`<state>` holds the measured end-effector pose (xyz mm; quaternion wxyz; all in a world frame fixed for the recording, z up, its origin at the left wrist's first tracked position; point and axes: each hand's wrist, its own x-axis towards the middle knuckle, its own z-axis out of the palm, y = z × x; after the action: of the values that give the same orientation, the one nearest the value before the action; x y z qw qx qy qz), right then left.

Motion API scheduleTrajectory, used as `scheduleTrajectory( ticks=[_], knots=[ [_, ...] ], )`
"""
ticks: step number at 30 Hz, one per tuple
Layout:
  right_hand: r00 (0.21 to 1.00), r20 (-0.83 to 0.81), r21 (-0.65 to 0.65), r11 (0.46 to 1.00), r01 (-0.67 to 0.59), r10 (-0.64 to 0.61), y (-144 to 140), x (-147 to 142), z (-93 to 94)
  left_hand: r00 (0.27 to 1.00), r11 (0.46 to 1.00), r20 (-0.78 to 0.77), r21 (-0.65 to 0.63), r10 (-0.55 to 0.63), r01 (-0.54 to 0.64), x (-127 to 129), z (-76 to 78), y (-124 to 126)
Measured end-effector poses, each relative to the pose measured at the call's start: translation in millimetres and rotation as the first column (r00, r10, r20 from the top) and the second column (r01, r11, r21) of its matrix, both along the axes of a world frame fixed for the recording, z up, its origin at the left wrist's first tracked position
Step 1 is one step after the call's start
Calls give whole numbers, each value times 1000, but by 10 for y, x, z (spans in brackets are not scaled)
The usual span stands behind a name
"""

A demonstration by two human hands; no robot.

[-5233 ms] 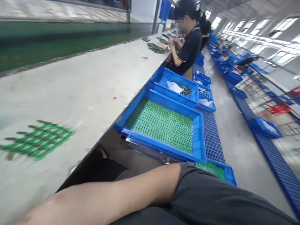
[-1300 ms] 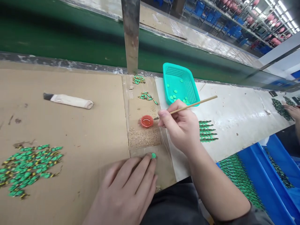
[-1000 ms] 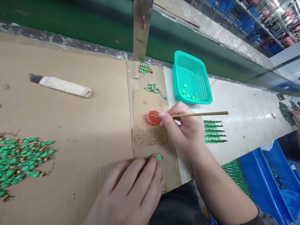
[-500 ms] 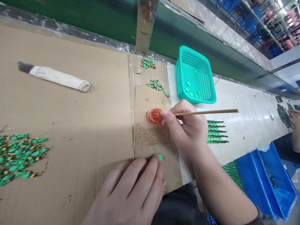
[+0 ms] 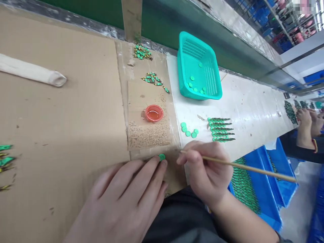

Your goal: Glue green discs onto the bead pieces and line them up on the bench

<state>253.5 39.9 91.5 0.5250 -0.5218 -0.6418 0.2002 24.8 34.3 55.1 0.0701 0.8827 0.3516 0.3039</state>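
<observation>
My left hand (image 5: 124, 199) lies flat on the cardboard, its fingertips pinning a small green disc (image 5: 162, 157). My right hand (image 5: 207, 172) grips a thin wooden stick (image 5: 248, 167), whose tip sits just right of the disc. A small red dish of liquid (image 5: 154, 113) stands above a patch of fine gold beads (image 5: 149, 135). Several loose green discs (image 5: 188, 130) lie on the white surface beside a neat row of green pieces (image 5: 220, 129).
A teal mesh basket (image 5: 198, 64) holds several green discs. A rolled cloth (image 5: 32, 72) lies far left. Green-and-yellow pieces (image 5: 153, 78) sit near the conveyor edge. Blue bins (image 5: 258, 189) stand at right. Another person's hands (image 5: 307, 119) work farther along.
My right hand has drawn the stick back from the red dish toward the green disc. The view has shifted right. My left hand still holds the disc down.
</observation>
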Motion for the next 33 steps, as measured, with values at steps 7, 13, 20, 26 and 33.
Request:
scheduleTrajectory(
  ticks=[7, 13, 20, 26, 33],
  knots=[
    [990, 139, -13, 999, -31, 33, -215, -25, -154, 999, 1000, -41, 5, -25, 25, 3, 13, 5],
    [990, 115, -31, 996, -80, 83, -197, -14, -129, 997, 998, -61, 0, -55, 56, 6, 46, 17],
    [986, 134, -87, 993, -82, 94, -194, -11, -101, 997, 998, -54, -37, -46, 44, -5, -62, -41],
    [984, 151, -98, 992, -77, 91, -181, -11, -85, 998, 997, -40, -66, -49, 46, -34, -65, -56],
    [980, 182, -93, 993, -68, 84, -171, -22, -81, 999, 997, -25, -74, -26, 24, -59, -109, -85]
  ],
)
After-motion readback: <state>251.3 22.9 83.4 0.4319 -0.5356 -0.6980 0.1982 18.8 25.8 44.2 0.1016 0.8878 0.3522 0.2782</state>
